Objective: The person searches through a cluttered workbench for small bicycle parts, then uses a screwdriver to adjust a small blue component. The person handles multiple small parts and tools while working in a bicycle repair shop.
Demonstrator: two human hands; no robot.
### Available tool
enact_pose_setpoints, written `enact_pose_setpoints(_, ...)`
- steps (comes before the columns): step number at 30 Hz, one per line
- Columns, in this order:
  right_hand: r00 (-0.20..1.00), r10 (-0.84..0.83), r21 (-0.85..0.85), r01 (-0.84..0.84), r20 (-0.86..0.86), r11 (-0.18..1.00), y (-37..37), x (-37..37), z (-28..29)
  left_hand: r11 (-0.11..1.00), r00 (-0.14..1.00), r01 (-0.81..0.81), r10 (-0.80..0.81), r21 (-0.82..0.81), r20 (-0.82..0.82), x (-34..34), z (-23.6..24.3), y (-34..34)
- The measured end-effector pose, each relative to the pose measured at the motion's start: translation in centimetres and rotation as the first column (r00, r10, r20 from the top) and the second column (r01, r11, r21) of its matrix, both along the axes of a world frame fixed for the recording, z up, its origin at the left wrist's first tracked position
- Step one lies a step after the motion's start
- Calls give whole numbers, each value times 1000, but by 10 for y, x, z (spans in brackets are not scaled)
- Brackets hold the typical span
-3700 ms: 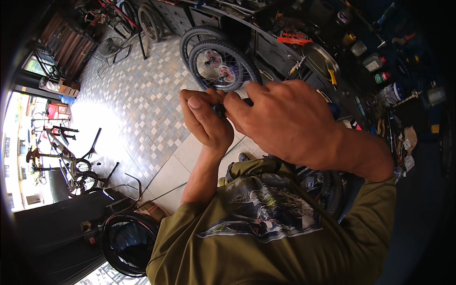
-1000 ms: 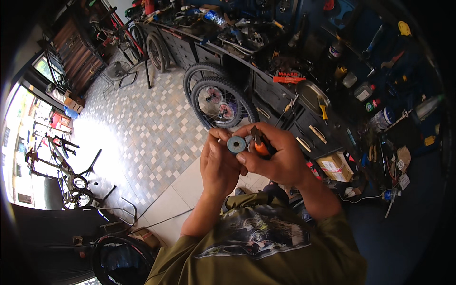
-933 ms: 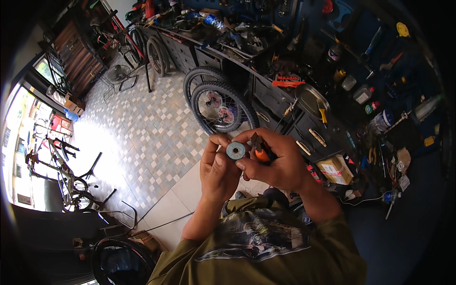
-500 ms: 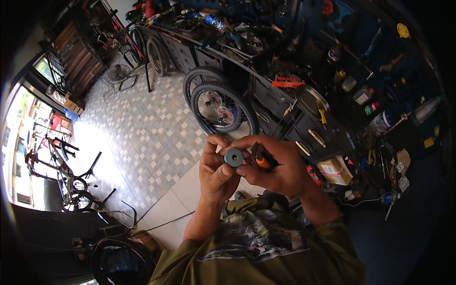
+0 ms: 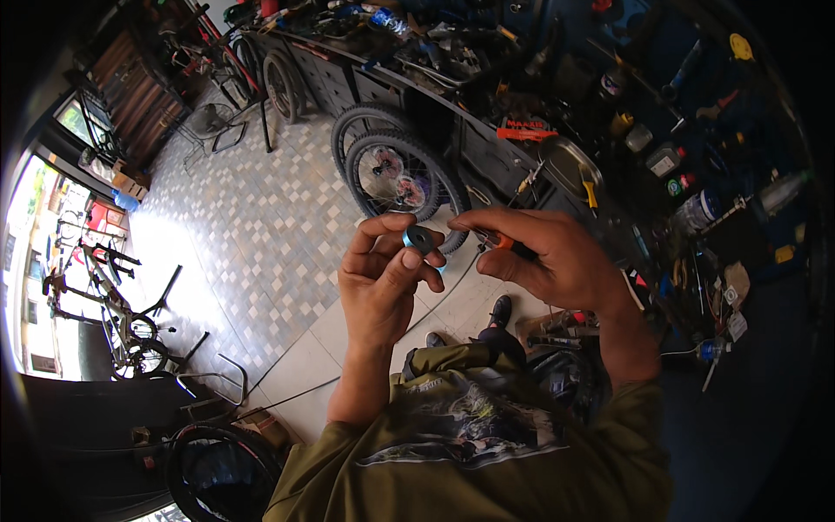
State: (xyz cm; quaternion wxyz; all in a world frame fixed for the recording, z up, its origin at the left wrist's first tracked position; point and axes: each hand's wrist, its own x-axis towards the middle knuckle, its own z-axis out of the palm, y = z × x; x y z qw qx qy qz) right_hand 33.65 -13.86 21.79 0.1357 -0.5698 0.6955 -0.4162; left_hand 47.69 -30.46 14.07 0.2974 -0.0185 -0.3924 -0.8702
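A small round blue part with a dark face and a hole through its middle [image 5: 419, 238] is pinched between the thumb and fingers of my left hand [image 5: 377, 280]. Its face is tilted toward the right. Just to the right, my right hand [image 5: 561, 252] is closed around a small tool with an orange and black handle [image 5: 500, 240]. The tool's exact kind is hard to make out, since the fingers cover much of it. A gap separates the right fingertips from the blue part. A speck of light blue shows by the lower left fingers, too small to name.
Bicycle wheels with knobby tyres [image 5: 409, 170] lean against the dark workbench [image 5: 374, 90] ahead. Tools and bottles crowd the bench, with a metal tray [image 5: 570, 168] on it. A bike frame [image 5: 122, 313] stands at left. A tyre [image 5: 178, 487] lies at lower left.
My hands have moved apart, the right going right and up with the tool. The left has risen slightly and turned the blue part, which the right fingers touched before.
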Motion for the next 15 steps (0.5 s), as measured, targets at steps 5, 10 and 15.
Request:
enact_pose_setpoints(5, 971, 44, 133, -13, -235, 991, -2, -3, 19, 985, 996, -2, 17, -171, 82, 6, 3, -7)
enact_pose_setpoints(10, 863, 190, 153, -133, -468, 979, -11, -9, 29, 947, 991, 39, 4, -320, 134, 13, 9, -14)
enact_pose_setpoints(15, 789, 260, 295, -105, -556, 950, -14, -9, 40, 916, 989, 15, 46, -400, 143, 16, 11, -18)
